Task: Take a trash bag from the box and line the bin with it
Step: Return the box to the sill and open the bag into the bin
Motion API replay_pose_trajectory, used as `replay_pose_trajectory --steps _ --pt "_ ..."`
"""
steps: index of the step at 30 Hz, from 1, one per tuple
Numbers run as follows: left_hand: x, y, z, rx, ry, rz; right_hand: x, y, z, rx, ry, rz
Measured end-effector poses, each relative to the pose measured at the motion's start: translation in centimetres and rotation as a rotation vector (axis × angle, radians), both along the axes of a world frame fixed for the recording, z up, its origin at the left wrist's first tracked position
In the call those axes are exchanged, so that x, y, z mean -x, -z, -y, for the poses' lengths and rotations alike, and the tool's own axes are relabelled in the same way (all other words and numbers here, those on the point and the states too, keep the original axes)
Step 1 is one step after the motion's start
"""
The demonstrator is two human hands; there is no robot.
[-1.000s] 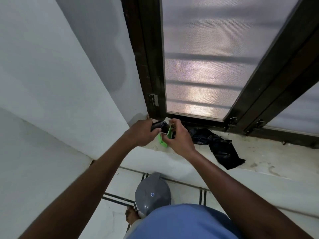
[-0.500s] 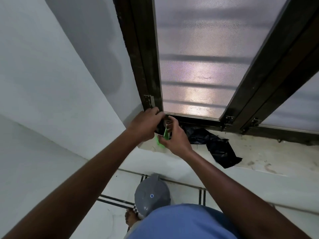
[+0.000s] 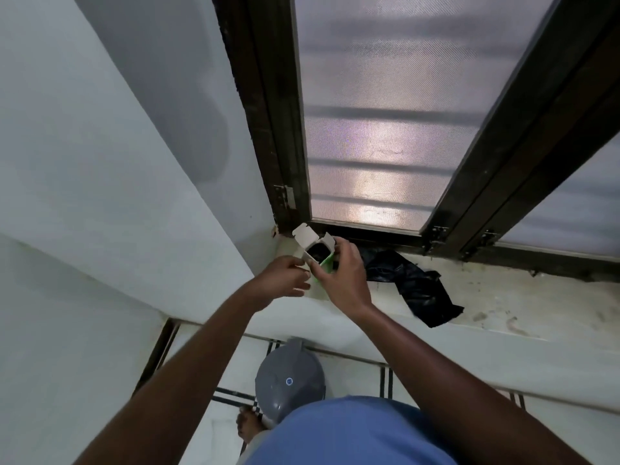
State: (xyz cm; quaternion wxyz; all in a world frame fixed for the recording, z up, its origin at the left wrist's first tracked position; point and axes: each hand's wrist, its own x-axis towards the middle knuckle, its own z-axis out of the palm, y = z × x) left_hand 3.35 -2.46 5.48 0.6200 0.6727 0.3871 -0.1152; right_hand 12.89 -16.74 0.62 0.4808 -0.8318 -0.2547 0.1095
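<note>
Right hand [image 3: 342, 280] is gripping the opened box [image 3: 317, 255]; left hand [image 3: 285, 280], fingers relaxed, is empty beside it. Next, probably pulling a bag out.

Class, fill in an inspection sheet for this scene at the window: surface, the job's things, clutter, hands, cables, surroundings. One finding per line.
Surface: pale window ledge, stained and dusty.
Job's things: small white and green box, flap open, dark roll visible inside; black trash bag lying loose on the ledge; grey bin on the floor below, lid closed.
Clutter: nothing seen.
Hands: right hand grips the box; left hand is next to the box's lower end, fingers loosely curled, contact unclear.
Cables: nothing seen.
Surroundings: dark window frame with frosted glass, white wall, tiled floor with dark lines, a bare foot beside the bin.
</note>
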Motion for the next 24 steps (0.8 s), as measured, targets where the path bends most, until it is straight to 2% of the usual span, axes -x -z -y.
replay_pose_trajectory --steps 4,10,13,18,24 --pt "0.0 0.3 0.5 0.184 -0.217 0.162 0.3 -0.5 0.2 -0.015 0.028 -0.052" --pt "-0.5 0.2 0.3 0.18 -0.354 0.218 0.1 -1.0 -0.2 -0.117 0.087 -0.202" --pt "-0.9 0.0 0.2 0.174 -0.373 0.225 -0.5 -0.7 -0.4 -0.099 0.13 -0.231" --pt "-1.2 1.3 0.3 -0.016 -0.381 0.229 -1.3 -0.1 -0.3 -0.11 0.079 -0.307" --pt "-2.1 1.5 0.4 -0.017 -0.331 0.225 -2.5 -0.5 -0.2 -0.022 -0.018 -0.289"
